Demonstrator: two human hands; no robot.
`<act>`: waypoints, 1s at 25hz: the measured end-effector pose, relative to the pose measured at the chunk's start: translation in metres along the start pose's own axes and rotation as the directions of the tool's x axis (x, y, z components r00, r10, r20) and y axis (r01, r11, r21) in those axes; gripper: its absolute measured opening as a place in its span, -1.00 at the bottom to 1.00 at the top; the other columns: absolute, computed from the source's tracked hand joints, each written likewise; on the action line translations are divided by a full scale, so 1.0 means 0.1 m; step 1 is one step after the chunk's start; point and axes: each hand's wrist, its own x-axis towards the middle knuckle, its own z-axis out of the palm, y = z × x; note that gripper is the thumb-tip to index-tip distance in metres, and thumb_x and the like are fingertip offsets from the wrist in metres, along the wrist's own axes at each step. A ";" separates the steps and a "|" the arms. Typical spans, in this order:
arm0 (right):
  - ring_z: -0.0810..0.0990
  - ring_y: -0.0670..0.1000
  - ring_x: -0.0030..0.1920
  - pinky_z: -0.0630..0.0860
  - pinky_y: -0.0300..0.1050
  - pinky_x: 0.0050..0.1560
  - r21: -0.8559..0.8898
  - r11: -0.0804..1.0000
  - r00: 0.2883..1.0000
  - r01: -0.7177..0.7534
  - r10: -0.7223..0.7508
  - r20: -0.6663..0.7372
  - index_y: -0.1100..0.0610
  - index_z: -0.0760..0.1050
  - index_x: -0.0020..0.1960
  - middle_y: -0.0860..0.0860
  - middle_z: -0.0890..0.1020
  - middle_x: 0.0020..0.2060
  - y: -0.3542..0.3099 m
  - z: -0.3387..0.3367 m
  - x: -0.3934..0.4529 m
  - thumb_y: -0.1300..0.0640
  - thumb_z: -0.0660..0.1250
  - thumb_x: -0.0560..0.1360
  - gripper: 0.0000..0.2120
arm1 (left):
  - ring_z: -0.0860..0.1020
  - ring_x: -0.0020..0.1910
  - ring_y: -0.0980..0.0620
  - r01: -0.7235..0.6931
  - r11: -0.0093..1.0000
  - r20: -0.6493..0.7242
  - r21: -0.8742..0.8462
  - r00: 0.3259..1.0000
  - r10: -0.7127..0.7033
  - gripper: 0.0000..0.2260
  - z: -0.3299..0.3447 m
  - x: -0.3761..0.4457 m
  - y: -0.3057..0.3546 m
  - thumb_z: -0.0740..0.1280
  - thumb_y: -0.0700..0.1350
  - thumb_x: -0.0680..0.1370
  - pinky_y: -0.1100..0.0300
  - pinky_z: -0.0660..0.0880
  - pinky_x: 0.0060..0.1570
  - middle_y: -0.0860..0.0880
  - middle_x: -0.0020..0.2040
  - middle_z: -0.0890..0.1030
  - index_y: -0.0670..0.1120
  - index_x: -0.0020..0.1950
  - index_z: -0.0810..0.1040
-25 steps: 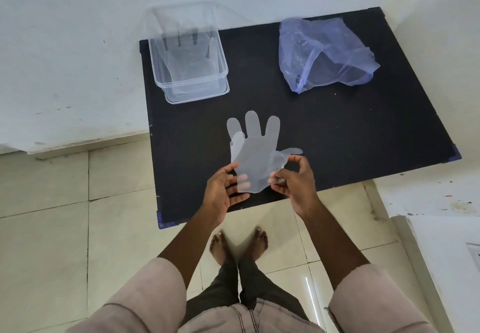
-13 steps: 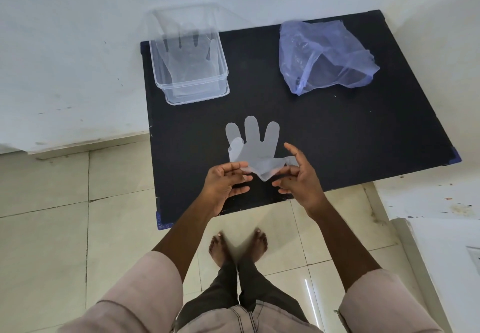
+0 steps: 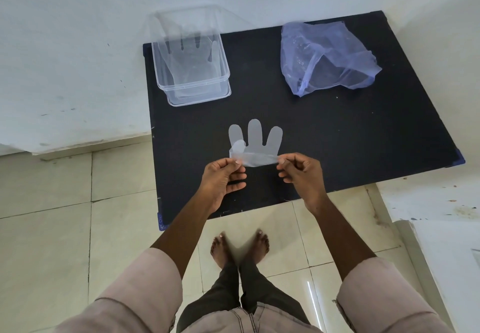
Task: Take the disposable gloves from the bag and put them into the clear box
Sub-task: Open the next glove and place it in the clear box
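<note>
A thin translucent disposable glove (image 3: 255, 148) lies over the near middle of the black table, fingers pointing away from me and its cuff part folded up. My left hand (image 3: 223, 176) pinches the folded edge at its left end. My right hand (image 3: 298, 171) pinches the same edge at its right end. The clear box (image 3: 191, 83) stands at the table's far left corner with at least one glove (image 3: 187, 59) inside. The bluish plastic bag (image 3: 324, 57) lies crumpled at the far right of the table.
The black table (image 3: 337, 137) stands against a white wall, with its near edge just past my hands. Tiled floor and my bare feet (image 3: 240, 248) lie below. A white ledge (image 3: 441, 228) sits at the right.
The glove's cuff has been folded up toward the fingers. My hands have moved apart to the two ends of the fold and shifted slightly away from me.
</note>
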 end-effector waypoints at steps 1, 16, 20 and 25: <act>0.63 -0.02 -0.22 0.60 -0.25 -0.22 -0.014 1.000 1.000 0.000 0.000 -0.002 0.02 0.62 -0.04 0.05 0.68 -0.18 -0.01 0.00 0.00 0.15 0.35 0.54 -0.92 | 0.60 -0.20 0.05 -0.019 0.998 -0.025 0.066 0.999 0.021 -0.90 0.00 0.00 -0.01 0.36 -0.15 0.57 0.15 0.63 -0.25 -0.08 -0.14 0.62 -0.14 0.02 0.63; 0.61 0.03 0.11 0.64 -0.05 0.04 -0.142 0.985 0.977 0.102 -0.126 -0.174 0.21 0.65 0.02 0.08 0.60 0.18 -0.05 0.05 0.03 0.21 0.43 0.47 -0.86 | 0.67 0.05 -0.06 -0.238 0.962 0.000 0.134 0.971 0.240 -0.90 0.11 0.01 -0.02 0.42 -0.18 0.52 0.12 0.66 -0.07 -0.15 0.05 0.69 -0.18 -0.01 0.66; 0.52 -0.14 0.11 0.43 -0.48 0.06 -0.356 0.901 0.936 0.250 -0.319 -0.150 0.25 0.66 -0.04 0.08 0.59 0.25 -0.04 0.03 0.04 0.25 0.46 0.44 -0.88 | 0.68 0.02 -0.02 -0.249 0.955 0.015 0.160 0.968 0.250 -0.94 0.12 0.02 0.03 0.40 -0.19 0.54 0.16 0.65 -0.08 -0.09 -0.01 0.70 -0.14 -0.07 0.67; 0.54 -0.06 0.18 0.54 -0.13 0.18 -0.434 0.800 0.871 0.415 -0.487 -0.063 0.24 0.67 -0.11 0.12 0.60 0.26 -0.08 0.00 0.08 0.25 0.50 0.40 -0.91 | 0.70 -0.08 0.01 -0.268 0.943 0.039 0.198 0.963 0.265 -0.95 0.13 0.02 0.10 0.40 -0.19 0.53 0.19 0.64 -0.10 -0.08 -0.09 0.71 -0.14 -0.07 0.67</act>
